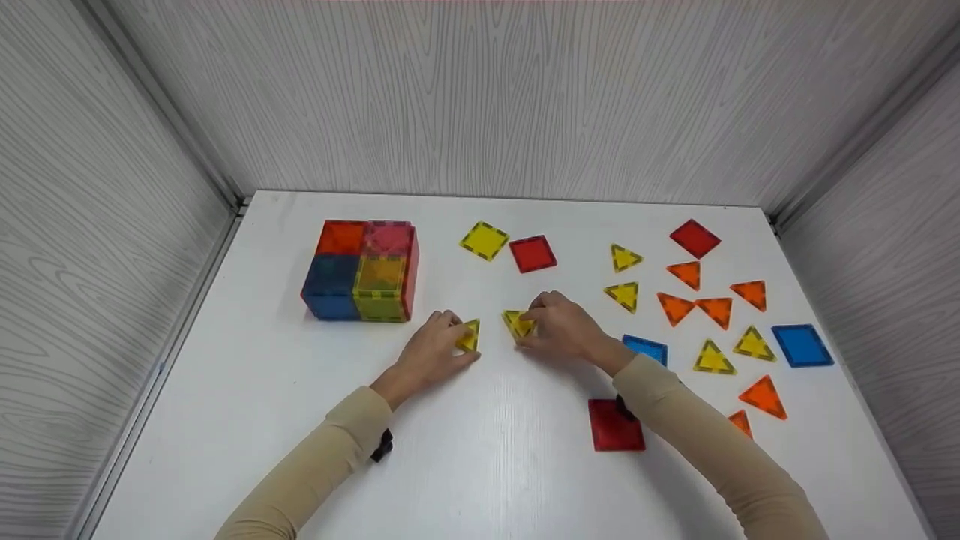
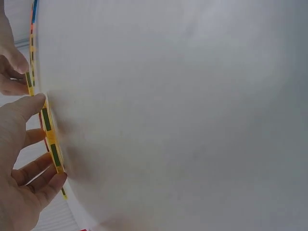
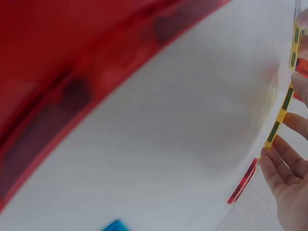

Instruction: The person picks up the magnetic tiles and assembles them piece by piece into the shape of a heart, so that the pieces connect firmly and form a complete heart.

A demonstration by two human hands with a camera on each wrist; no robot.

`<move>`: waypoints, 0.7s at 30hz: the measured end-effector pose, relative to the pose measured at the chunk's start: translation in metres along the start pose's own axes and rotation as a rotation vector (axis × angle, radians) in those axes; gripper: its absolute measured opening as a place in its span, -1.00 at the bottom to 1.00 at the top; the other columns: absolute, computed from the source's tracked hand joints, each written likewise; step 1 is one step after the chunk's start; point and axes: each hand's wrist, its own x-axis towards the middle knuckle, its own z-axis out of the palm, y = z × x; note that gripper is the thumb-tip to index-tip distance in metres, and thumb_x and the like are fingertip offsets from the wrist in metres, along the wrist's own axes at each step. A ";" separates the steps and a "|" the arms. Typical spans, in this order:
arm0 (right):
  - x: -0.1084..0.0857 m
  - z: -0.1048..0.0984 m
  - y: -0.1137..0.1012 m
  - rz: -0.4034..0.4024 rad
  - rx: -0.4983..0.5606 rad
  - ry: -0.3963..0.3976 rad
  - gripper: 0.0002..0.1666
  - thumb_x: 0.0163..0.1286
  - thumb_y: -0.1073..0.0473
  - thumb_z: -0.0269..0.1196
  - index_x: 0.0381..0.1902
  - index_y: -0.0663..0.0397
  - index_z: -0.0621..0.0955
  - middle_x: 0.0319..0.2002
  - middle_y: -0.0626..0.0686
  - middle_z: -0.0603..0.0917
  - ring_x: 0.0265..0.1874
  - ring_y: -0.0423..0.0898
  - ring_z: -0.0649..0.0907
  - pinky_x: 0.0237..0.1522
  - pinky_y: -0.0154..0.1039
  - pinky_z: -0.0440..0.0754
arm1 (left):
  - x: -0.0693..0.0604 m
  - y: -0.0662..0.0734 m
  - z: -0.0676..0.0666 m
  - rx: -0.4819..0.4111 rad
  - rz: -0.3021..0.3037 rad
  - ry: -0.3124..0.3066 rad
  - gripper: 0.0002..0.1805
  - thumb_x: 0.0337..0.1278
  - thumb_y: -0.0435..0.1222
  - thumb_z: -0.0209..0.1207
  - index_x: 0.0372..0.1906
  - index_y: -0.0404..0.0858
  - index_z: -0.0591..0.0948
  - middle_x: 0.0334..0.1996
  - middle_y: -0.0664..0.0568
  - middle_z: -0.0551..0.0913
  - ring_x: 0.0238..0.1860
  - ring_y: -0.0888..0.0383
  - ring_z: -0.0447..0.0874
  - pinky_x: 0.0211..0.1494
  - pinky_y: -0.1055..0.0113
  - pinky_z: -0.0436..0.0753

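Near the middle of the white table, my left hand pinches a yellow triangular magnetic tile between thumb and fingers. Just to its right, my right hand grips a second yellow triangular tile. A small gap separates the two triangles. Seen edge-on in the left wrist view, the left tile is held by its edges at the fingertips. The right wrist view likewise shows the other tile edge-on between thumb and fingers.
A multicoloured box of tiles stands at the back left. Yellow and red squares lie behind the hands. Orange and yellow triangles are scattered right, with a blue square. Another red square lies under the right wrist.
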 end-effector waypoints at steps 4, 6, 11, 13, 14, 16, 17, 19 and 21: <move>0.002 0.004 -0.012 -0.035 -0.006 -0.016 -0.43 0.31 -0.19 0.50 0.12 0.05 0.79 0.02 0.14 0.72 0.00 0.03 0.66 0.11 -0.09 0.75 | 0.001 0.003 0.002 0.004 0.017 0.000 -0.54 0.30 0.01 0.41 0.07 -0.26 0.75 0.05 -0.10 0.65 0.10 -0.02 0.57 0.26 0.11 0.67; 0.002 0.005 -0.017 -0.043 -0.007 -0.028 -0.43 0.32 -0.19 0.50 0.12 0.05 0.79 0.01 0.13 0.72 -0.01 0.03 0.66 0.10 -0.10 0.75 | 0.001 0.004 0.002 0.004 0.022 0.000 -0.55 0.29 0.00 0.42 0.04 -0.26 0.75 0.04 -0.10 0.64 0.09 -0.01 0.57 0.25 0.10 0.67; 0.002 0.009 -0.025 -0.073 -0.046 -0.044 -0.44 0.35 -0.18 0.47 0.16 0.02 0.78 0.00 0.12 0.71 -0.05 0.01 0.67 0.07 -0.16 0.75 | 0.002 0.006 0.003 0.020 0.011 -0.005 -0.54 0.28 0.02 0.42 0.05 -0.26 0.75 0.02 -0.09 0.63 0.06 0.01 0.56 0.23 0.13 0.67; 0.003 0.011 -0.028 -0.091 -0.066 -0.043 -0.49 0.38 -0.13 0.46 0.16 0.01 0.77 -0.01 0.11 0.72 -0.06 0.00 0.67 0.08 -0.18 0.76 | 0.002 0.008 0.004 0.024 0.007 -0.007 -0.51 0.29 0.03 0.42 0.08 -0.27 0.74 0.01 -0.10 0.63 0.05 0.01 0.55 0.20 0.14 0.67; 0.003 0.011 -0.030 -0.098 -0.072 -0.042 -0.51 0.40 -0.10 0.45 0.16 0.01 0.77 -0.01 0.11 0.72 -0.06 0.00 0.68 0.09 -0.18 0.76 | 0.003 0.009 0.004 0.032 0.010 -0.005 -0.50 0.29 0.03 0.41 0.09 -0.28 0.74 0.01 -0.10 0.62 0.04 0.01 0.55 0.19 0.14 0.67; 0.005 0.012 -0.032 -0.119 -0.087 -0.041 -0.57 0.43 -0.04 0.43 0.16 0.01 0.78 -0.01 0.11 0.72 -0.03 0.01 0.68 0.13 -0.17 0.76 | 0.004 0.010 0.005 0.040 0.019 -0.002 -0.46 0.29 0.04 0.41 0.12 -0.30 0.72 -0.01 -0.12 0.62 0.02 0.00 0.55 0.15 0.14 0.67; 0.005 0.013 -0.033 -0.125 -0.089 -0.043 -0.59 0.44 -0.01 0.42 0.16 0.01 0.78 0.00 0.11 0.72 -0.02 0.01 0.68 0.15 -0.16 0.75 | 0.004 0.011 0.005 0.044 0.022 0.002 -0.44 0.28 0.04 0.41 0.14 -0.31 0.72 -0.02 -0.13 0.62 0.01 0.00 0.55 0.14 0.13 0.67; 0.006 0.013 -0.034 -0.129 -0.087 -0.048 -0.61 0.46 0.01 0.40 0.16 0.01 0.78 0.01 0.12 0.72 0.01 0.03 0.68 0.18 -0.15 0.74 | 0.005 0.012 0.006 0.052 0.024 0.009 -0.43 0.28 0.05 0.42 0.16 -0.31 0.71 -0.03 -0.13 0.63 0.00 0.00 0.56 0.12 0.14 0.68; 0.007 0.013 -0.035 -0.131 -0.086 -0.053 -0.63 0.47 0.04 0.39 0.16 0.01 0.78 0.02 0.13 0.71 0.03 0.04 0.68 0.20 -0.14 0.74 | 0.006 0.012 0.006 0.055 0.024 0.010 -0.40 0.27 0.05 0.42 0.18 -0.32 0.70 -0.03 -0.14 0.64 -0.01 0.00 0.57 0.12 0.14 0.69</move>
